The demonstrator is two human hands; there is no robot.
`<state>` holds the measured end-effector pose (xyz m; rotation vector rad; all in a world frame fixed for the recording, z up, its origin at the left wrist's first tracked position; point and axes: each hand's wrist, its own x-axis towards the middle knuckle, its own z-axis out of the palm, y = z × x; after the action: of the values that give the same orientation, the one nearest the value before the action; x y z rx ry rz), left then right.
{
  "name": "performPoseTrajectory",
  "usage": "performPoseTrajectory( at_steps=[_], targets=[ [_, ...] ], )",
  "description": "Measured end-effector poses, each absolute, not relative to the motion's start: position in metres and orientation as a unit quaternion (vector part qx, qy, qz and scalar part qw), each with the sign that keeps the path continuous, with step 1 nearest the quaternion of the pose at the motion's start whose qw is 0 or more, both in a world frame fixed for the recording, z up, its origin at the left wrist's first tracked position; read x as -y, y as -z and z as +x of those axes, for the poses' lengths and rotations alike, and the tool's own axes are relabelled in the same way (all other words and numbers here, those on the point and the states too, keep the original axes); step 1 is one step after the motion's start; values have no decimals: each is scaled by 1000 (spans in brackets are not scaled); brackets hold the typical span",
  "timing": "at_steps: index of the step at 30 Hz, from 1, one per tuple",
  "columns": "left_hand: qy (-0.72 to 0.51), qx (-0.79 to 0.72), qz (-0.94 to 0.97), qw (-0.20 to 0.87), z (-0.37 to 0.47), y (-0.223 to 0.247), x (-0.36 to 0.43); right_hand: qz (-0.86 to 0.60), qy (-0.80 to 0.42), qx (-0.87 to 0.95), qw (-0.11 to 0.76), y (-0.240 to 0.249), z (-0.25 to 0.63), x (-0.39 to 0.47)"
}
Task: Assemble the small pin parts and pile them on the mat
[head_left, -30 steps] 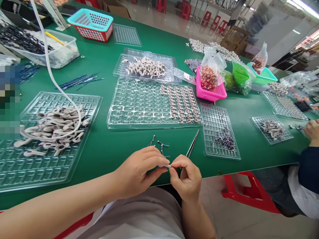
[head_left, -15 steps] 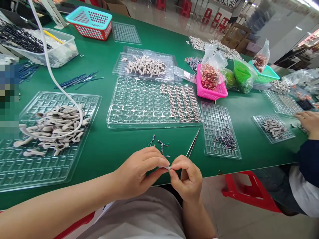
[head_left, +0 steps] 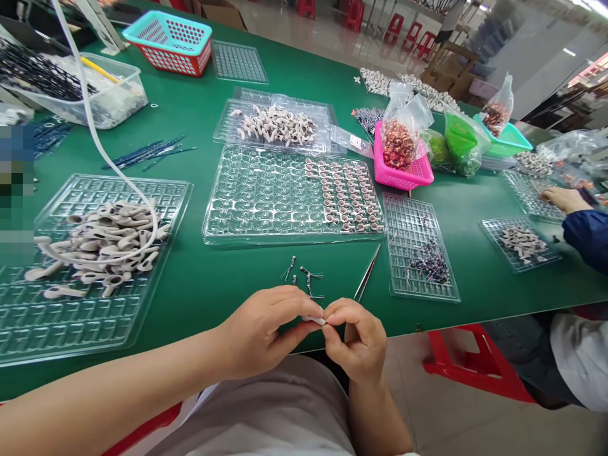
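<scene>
Near the table's front edge, my left hand pinches a small white earbud shell between thumb and fingers. My right hand is closed at the right end of that shell, its thumb and forefinger tips pressed together there; any smaller part between them is hidden. Just beyond the hands lie several tiny wired components on the green tabletop. A pair of metal tweezers rests beside my right hand, points facing away. Farther back, a clear tray carries rows of shells in its right-hand pockets.
To the left, a clear tray bears a heap of earbud shells under a white cable. At right, another tray has dark wired parts. A pink basket stands behind it. A co-worker's hand is at far right.
My hands stay almost in place, with slightly more of the white shell showing between them. The co-worker's hand at far right has moved farther back over the table.
</scene>
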<state>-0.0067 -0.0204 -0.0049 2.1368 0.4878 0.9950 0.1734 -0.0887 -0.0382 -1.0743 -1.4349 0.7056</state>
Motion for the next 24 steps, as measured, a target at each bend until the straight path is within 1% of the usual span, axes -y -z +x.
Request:
performPoseTrajectory(
  at_steps=[24],
  targets=[
    [-366, -219, 823, 375, -8, 5, 23, -420, -375, 579, 589, 39, 176, 87]
  ],
)
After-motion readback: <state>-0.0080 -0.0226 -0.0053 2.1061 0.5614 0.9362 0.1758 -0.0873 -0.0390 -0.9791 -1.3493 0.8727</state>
